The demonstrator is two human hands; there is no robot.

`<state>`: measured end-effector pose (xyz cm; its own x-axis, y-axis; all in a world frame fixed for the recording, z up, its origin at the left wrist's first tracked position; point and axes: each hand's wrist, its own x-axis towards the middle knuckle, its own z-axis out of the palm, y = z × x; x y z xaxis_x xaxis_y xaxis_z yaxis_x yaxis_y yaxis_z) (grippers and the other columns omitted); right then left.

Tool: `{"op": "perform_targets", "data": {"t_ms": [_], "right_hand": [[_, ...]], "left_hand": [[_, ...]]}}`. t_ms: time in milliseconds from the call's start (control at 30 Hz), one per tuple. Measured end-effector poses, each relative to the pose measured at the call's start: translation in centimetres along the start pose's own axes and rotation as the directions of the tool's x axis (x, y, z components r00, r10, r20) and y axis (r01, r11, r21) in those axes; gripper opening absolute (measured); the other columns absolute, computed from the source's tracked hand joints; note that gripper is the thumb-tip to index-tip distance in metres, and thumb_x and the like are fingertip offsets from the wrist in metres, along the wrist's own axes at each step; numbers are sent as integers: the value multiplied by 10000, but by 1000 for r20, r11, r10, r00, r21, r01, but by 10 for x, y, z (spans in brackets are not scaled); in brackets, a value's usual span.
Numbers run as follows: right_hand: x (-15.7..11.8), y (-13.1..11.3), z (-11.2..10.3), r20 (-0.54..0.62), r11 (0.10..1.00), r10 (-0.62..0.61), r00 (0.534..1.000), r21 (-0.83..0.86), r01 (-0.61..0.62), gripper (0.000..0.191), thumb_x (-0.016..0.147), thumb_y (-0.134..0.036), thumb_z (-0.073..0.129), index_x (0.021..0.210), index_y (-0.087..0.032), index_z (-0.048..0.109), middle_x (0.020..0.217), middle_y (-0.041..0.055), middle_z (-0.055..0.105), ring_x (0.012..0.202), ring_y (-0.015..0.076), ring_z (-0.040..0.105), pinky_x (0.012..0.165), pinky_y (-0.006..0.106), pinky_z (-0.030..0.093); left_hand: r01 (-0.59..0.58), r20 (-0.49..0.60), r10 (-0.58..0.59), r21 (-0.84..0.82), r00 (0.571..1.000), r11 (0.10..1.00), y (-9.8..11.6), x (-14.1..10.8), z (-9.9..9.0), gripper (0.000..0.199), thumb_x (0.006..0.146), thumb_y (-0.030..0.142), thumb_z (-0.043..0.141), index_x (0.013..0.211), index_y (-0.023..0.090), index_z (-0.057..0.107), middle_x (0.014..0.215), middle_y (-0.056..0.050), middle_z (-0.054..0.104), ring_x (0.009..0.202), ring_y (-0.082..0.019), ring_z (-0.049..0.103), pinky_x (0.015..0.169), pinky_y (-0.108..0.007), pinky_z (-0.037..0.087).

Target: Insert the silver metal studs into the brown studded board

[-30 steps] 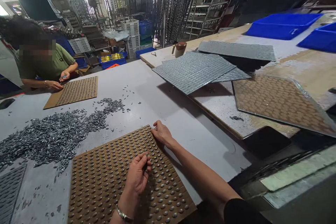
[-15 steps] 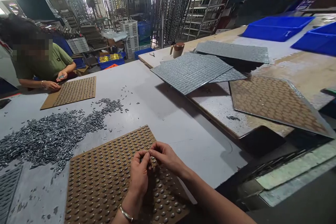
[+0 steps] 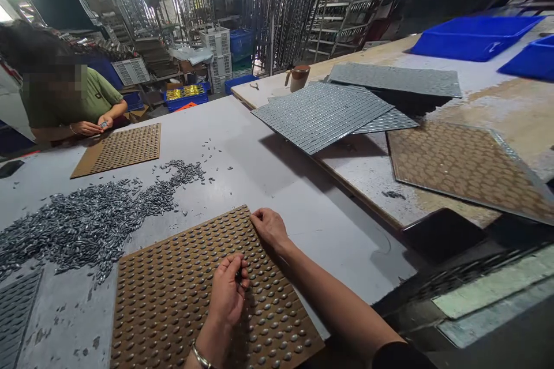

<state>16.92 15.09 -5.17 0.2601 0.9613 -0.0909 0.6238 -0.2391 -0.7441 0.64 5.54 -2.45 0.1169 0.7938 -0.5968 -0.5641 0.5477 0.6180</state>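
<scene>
A brown board (image 3: 173, 288) set with rows of small shiny oval pieces lies on the pale table below me. My left hand (image 3: 229, 288), with a metal bangle at the wrist, is curled above the middle of the board around small dark pieces, partly hidden by the fingers. At the board's far right corner, my right hand (image 3: 269, 226) has its fingertips pinched together near the edge; whatever they hold is hidden. Beyond the board to the left spreads a large heap of loose dark silvery oval pieces (image 3: 95, 219).
Across the table at the left, a person in a green shirt (image 3: 99, 95) works by another studded board (image 3: 125, 147). Silvery ribbed sheets (image 3: 324, 115) overhang the neighbouring wooden table. Beyond them are a brown mug (image 3: 299, 78) and blue trays (image 3: 471, 40).
My right hand has parted from my left and moved up to the board's far right corner. My left hand remains curled over the board. The other person's hands have come together.
</scene>
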Motion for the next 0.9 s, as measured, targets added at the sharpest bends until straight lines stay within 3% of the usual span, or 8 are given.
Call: {"op": "perform_targets", "data": {"t_ms": [167,300,400,567,900], "right_hand": [[4,3,1,-22,998,14,1000,-64,-15,143,819,-296,567,920,-203,607,852,37,664,755,173,577,634,262,365],[7,2,3,-59,973,-229,972,-53,226,101,853,-252,538,903,-209,615,883,26,617,818,157,565,732,262,403],[13,-2,4,45,937,-336,941,-83,339,108,860,-218,549,871,-215,656,898,23,602,853,149,559,766,253,404],[25,-2,4,187,922,-337,923,-132,364,101,869,-238,577,857,-207,673,878,24,604,821,148,551,736,251,387],[31,-1,3,221,916,-362,905,-94,390,100,852,-236,593,835,-215,690,879,17,626,790,145,561,699,246,382]], "left_hand": [[-6,18,6,-6,1000,1000,0,-1,0,346,621,293,843,850,123,647,751,-27,600,594,-78,509,469,-171,380],[-4,23,5,-29,1000,1000,2,-4,-3,356,610,298,848,841,125,638,752,-27,602,589,-75,506,465,-168,370],[-6,17,7,-37,1000,999,3,-5,-6,360,611,295,847,849,122,639,752,-28,603,593,-75,511,470,-167,372],[-6,6,6,-43,1000,999,5,-5,-8,353,625,287,837,863,121,636,754,-25,603,593,-73,515,471,-167,374],[21,-1,-21,-39,1000,999,4,-6,-6,344,639,283,827,869,124,625,762,-26,595,593,-73,513,483,-170,379]]}}
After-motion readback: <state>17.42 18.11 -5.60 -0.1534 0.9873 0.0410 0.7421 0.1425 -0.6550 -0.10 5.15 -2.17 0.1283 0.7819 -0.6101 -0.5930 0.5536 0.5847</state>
